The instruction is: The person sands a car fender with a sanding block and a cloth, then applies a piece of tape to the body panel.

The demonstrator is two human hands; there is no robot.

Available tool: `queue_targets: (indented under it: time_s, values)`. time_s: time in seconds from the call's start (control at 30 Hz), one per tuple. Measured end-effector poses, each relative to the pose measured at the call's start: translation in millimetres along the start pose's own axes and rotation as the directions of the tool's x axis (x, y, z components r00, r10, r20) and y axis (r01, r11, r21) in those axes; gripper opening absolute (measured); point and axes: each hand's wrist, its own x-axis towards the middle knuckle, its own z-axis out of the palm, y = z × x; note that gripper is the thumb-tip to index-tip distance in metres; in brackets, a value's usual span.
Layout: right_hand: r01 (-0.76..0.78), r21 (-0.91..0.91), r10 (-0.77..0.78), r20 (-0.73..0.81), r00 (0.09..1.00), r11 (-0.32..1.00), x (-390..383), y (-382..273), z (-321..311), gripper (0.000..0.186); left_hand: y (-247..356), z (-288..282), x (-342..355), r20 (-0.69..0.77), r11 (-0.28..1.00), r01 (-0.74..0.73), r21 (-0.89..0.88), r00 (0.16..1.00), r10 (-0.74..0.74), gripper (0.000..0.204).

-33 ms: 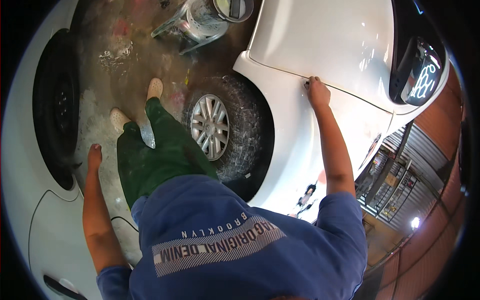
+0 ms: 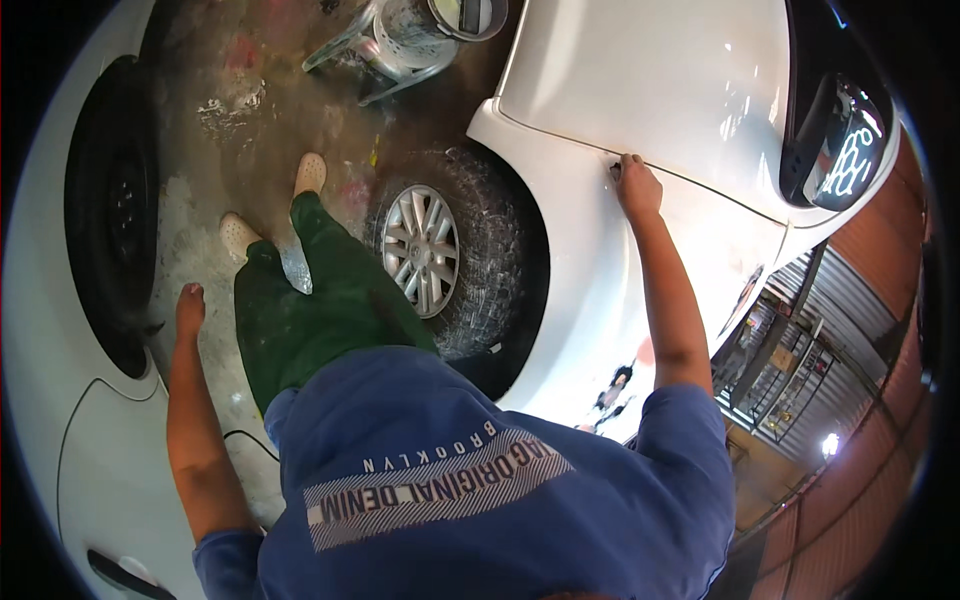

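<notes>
My right hand (image 2: 638, 187) is up against the white panel of a car (image 2: 640, 90), at the dark seam where two panels meet. Its fingers are closed around a small dark piece (image 2: 615, 170), mostly hidden by them, whose kind I cannot make out. My left hand (image 2: 190, 305) hangs low beside the pale car on the left, fingers curled in, and nothing shows sticking out of it. Below the right arm, the white bodywork carries a dark, patchy spot (image 2: 612, 388). A silver-rimmed wheel (image 2: 420, 250) with a dusty tyre sits under the white fender.
A second pale car (image 2: 110, 450) with a dark wheel (image 2: 112, 220) stands close on my left. Ahead, a bucket (image 2: 410, 40) rests on a stool (image 2: 385, 88). A side mirror (image 2: 840, 150) juts out at the right. Metal shelving (image 2: 790, 370) stands beyond the white car.
</notes>
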Motion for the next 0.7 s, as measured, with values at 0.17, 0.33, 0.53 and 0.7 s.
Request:
queue_targets:
  time_s: [0.17, 0.33, 0.53, 0.7]
  values:
    - [0.054, -0.006, -0.054, 0.022, 0.998, 0.999, -27.8, 8.4, -6.0, 0.021, 85.9, -13.0, 20.3, 0.021, 0.789, 0.352, -0.504, 0.918, -0.396, 0.031]
    - [0.089, -0.026, -0.092, -0.107, 0.99, 0.996, -4.2, 1.8, 6.3, 0.015, 106.4, -11.1, 21.6, 0.131, 0.787, 0.439, -0.434, 0.895, -0.427, 0.031]
    - [0.109, 0.008, -0.108, -0.068, 0.992, 0.994, -27.6, 11.7, 2.3, 0.015, 118.2, -8.0, 7.8, 0.168, 0.677, 0.522, -0.519, 0.839, -0.518, 0.03]
    - [0.167, -0.049, -0.172, -0.13, 0.977, 0.985, -6.5, 6.5, 4.2, 0.016, 125.7, -0.1, 5.1, 0.185, 0.684, 0.486, -0.544, 0.865, -0.467, 0.029]
